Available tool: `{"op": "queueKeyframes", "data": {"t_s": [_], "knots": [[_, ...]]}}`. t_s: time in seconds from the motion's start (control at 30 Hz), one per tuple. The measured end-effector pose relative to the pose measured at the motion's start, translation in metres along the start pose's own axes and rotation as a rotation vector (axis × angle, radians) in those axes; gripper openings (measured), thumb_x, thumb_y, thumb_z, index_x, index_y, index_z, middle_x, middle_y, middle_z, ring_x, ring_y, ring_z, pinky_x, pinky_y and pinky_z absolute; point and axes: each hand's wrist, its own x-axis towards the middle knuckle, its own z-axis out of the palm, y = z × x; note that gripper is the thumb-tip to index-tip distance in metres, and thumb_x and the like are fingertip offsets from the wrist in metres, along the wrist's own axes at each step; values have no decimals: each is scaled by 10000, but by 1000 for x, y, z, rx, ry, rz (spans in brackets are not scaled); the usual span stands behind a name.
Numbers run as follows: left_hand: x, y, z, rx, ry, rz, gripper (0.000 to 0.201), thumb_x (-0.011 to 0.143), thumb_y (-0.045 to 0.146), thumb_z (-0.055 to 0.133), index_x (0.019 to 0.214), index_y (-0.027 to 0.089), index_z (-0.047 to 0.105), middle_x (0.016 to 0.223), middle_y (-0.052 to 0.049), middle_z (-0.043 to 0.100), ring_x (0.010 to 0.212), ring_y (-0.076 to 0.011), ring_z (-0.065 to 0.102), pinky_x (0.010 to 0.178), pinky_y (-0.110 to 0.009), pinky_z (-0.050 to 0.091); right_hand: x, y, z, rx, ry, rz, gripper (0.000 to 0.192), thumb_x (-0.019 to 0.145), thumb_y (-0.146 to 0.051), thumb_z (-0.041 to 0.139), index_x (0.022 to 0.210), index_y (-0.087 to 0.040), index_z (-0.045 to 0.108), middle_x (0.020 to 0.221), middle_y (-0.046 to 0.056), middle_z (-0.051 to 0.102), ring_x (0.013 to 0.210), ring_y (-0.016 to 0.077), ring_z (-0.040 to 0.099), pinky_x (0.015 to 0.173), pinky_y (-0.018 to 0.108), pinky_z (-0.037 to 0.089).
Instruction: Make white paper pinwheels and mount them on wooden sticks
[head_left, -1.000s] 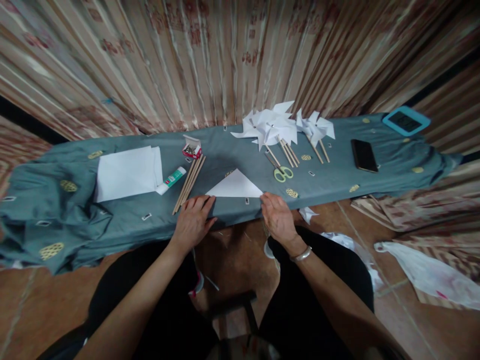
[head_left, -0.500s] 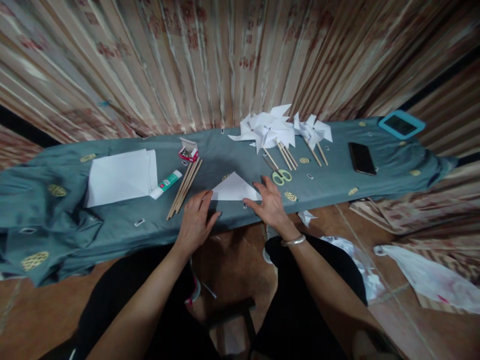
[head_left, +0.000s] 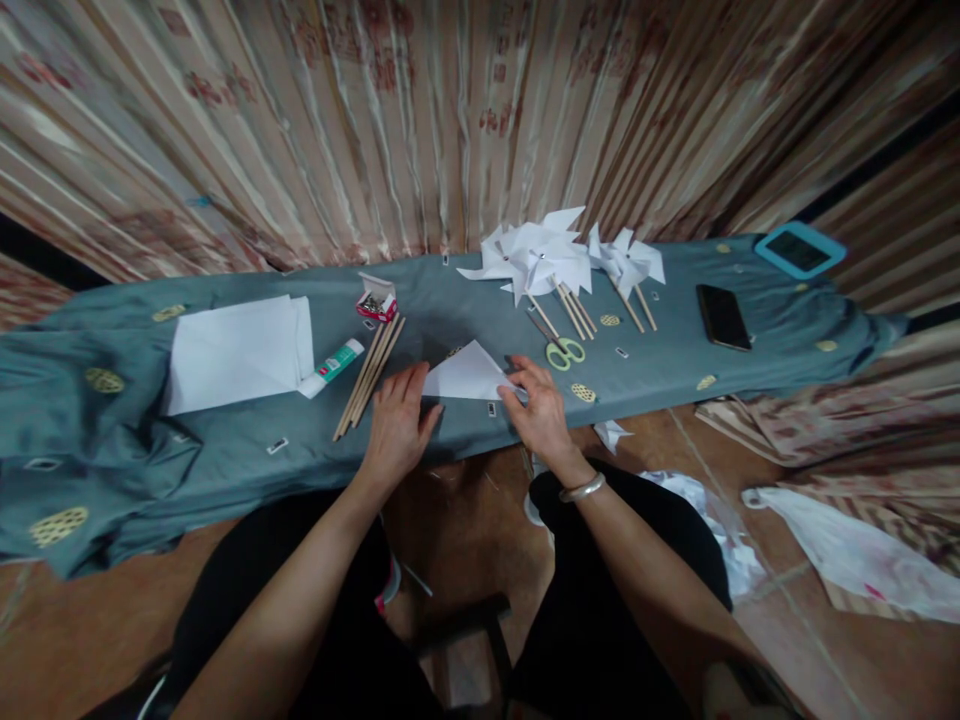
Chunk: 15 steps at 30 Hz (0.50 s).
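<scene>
left hand [head_left: 399,425]: flat, open, on paper triangle [head_left: 466,375] | right hand [head_left: 537,405]: pinches its right corner | scissors [head_left: 562,350] just right

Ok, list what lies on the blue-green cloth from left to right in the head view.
Stack of white paper → glue stick → wooden sticks → folded paper triangle → scissors → black phone → blue-framed tablet.

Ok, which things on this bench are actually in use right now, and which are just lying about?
In use:
- folded white paper triangle
- left hand, resting at its left corner
- right hand, fingers on its right corner

Lying about:
- scissors
- wooden sticks
- glue stick
- pin box
- paper stack
- finished pinwheels
- black phone
- blue-cased tablet
</scene>
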Motion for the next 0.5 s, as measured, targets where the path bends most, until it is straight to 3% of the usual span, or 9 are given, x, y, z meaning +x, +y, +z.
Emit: {"op": "queueKeyframes", "data": {"t_s": [0.13, 0.23, 0.37, 0.5], "knots": [[6, 8, -2, -23, 107, 87, 661, 936, 346, 496, 1500, 106, 247, 1533, -230, 354, 1399, -343, 363, 1098, -487, 339, 9, 2, -10, -49, 110, 30, 134, 907, -262, 547, 866, -186, 650, 1228, 138, 666, 1152, 266, 592, 1030, 438, 434], [9, 21, -3, -4, 190, 196, 636, 935, 284, 503, 1507, 152, 257, 1562, -234, 308, 1452, -335, 290, 1118, -495, 297, 7, -2, -12, -125, 96, -50, 150, 922, -233, 520, 890, -176, 655, 1270, 153, 641, 1172, 275, 575, 1038, 454, 423], [10, 38, 1, 42, 272, 320, 491, 925, 169, 509, 1407, 249, 457, 1521, -172, 419, 1443, -290, 327, 1123, -485, 273, -9, -12, -2, -185, -14, -154, 200, 942, -226, 478, 964, -155, 663, 1301, 186, 617, 1106, 288, 596, 971, 456, 473], [13, 40, 5, 47, 238, 333, 336, 930, 134, 498, 1209, 269, 627, 1358, -91, 612, 1372, -257, 437, 1146, -539, 201, -20, -21, 3, -134, -78, -180, 239, 946, -219, 463, 1046, -139, 664, 1168, 175, 674, 1035, 284, 616, 937, 442, 503]]}}
